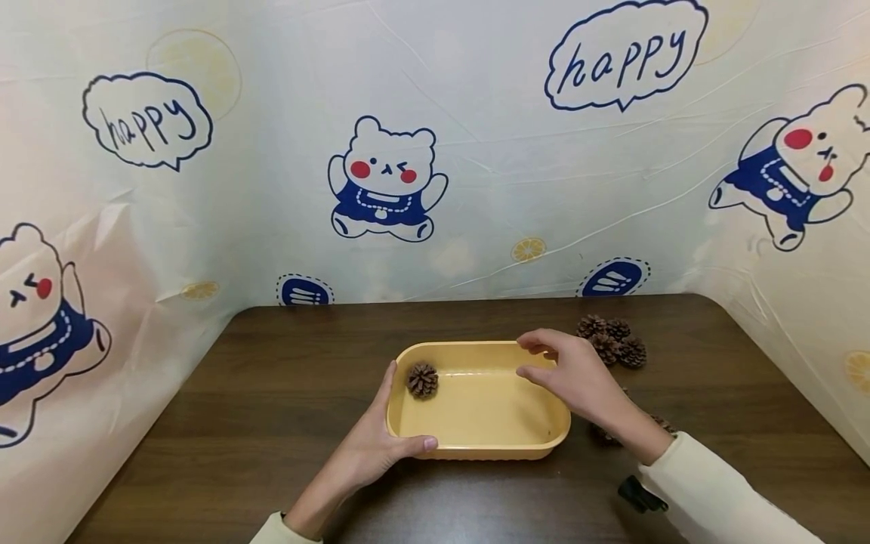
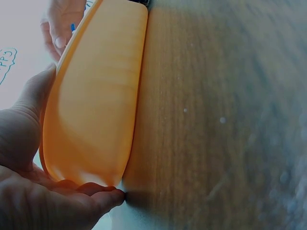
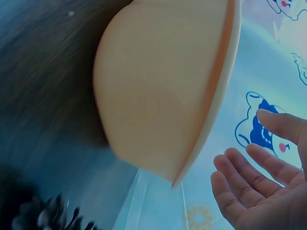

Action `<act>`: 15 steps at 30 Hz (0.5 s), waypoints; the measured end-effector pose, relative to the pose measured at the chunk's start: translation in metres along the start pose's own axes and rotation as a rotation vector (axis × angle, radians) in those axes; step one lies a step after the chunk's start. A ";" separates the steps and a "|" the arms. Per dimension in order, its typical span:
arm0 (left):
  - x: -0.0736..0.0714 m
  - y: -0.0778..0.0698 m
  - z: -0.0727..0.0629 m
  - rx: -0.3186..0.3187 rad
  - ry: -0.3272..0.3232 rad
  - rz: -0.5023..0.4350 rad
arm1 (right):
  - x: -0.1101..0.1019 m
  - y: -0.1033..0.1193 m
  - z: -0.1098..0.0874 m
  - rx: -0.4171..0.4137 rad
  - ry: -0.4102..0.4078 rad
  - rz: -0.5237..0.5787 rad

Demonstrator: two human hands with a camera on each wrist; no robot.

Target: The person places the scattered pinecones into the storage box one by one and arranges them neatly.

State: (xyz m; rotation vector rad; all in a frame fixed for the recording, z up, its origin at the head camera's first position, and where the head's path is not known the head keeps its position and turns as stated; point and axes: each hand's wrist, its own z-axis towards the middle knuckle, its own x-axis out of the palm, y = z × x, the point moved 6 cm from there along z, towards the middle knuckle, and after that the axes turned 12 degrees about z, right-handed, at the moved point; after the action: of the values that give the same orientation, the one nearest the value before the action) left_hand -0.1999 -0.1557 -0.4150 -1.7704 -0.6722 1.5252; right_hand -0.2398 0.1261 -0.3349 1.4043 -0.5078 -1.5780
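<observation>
So what we've got is a pale yellow tub (image 1: 489,452) sitting upright on a dark wood-grain table (image 1: 272,400), long side facing us, roughly in the middle. The left hand (image 1: 372,444) has hold of its left end: from the head view we see the thumb lying over the near rim, and the left wrist view shows the other fingers curled round the outside of that end, down close to the tabletop.

Inside the tub there's one brown pine cone (image 1: 422,381), over at the left end near the far corner. We can also make out a tiny dark speck by the right end of the floor.

The right hand (image 1: 571,370) is up over the tub's right end, pretty wide — thumb and fingers bent in a loose curve with a clear gap between them, and not gripping anything. The right wrist view backs us up: fingers spread, hand apart from the wall of the tub.

To the right of the tub, toward the back, a cluster of four pine cones (image 1: 612,341) sits bunched together. More cones (image 1: 663,425) peek out around the right wrist, but the arm covers too much for us to count them. By the right sleeve (image 1: 720,491) there's a black object (image 1: 642,495) — can't tell what it is. Behind everything hangs a pale cloth (image 1: 489,204) printed with cartoon bears and "happy" bubbles.
</observation>
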 end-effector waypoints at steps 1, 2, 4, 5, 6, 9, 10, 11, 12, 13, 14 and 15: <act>0.000 0.000 0.000 -0.002 -0.001 -0.004 | -0.002 -0.001 -0.002 0.002 -0.005 -0.006; 0.000 0.001 0.000 -0.005 -0.001 -0.006 | -0.005 -0.001 -0.003 0.005 -0.007 -0.009; 0.000 0.001 0.000 -0.008 -0.002 -0.010 | -0.011 -0.004 -0.007 0.010 -0.016 -0.020; 0.000 0.001 0.000 -0.007 -0.001 -0.012 | -0.014 -0.005 -0.008 0.012 -0.019 -0.025; 0.000 0.001 0.000 -0.008 0.000 -0.013 | -0.017 -0.007 -0.010 0.013 -0.022 -0.028; 0.000 0.000 -0.001 -0.005 0.003 -0.017 | -0.027 -0.011 -0.015 0.011 -0.030 -0.042; 0.000 0.000 -0.001 -0.002 0.004 -0.017 | -0.030 -0.013 -0.017 0.011 -0.033 -0.044; 0.000 0.000 -0.001 -0.004 0.005 -0.018 | -0.032 -0.014 -0.020 0.016 -0.035 -0.044; 0.000 0.000 -0.001 -0.004 0.004 -0.019 | -0.035 -0.016 -0.022 0.021 -0.038 -0.043; 0.000 -0.001 -0.001 -0.002 0.004 -0.019 | -0.038 -0.018 -0.024 0.029 -0.043 -0.041; 0.000 -0.001 -0.001 -0.004 0.004 -0.020 | -0.040 -0.019 -0.026 0.035 -0.047 -0.039; -0.001 -0.001 -0.001 -0.001 0.003 -0.023 | -0.042 -0.021 -0.028 0.043 -0.053 -0.041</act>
State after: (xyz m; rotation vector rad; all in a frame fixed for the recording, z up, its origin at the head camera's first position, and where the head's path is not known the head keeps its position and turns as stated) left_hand -0.1986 -0.1559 -0.4138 -1.7592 -0.6903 1.5070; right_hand -0.2254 0.1789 -0.3359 1.4165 -0.5505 -1.6492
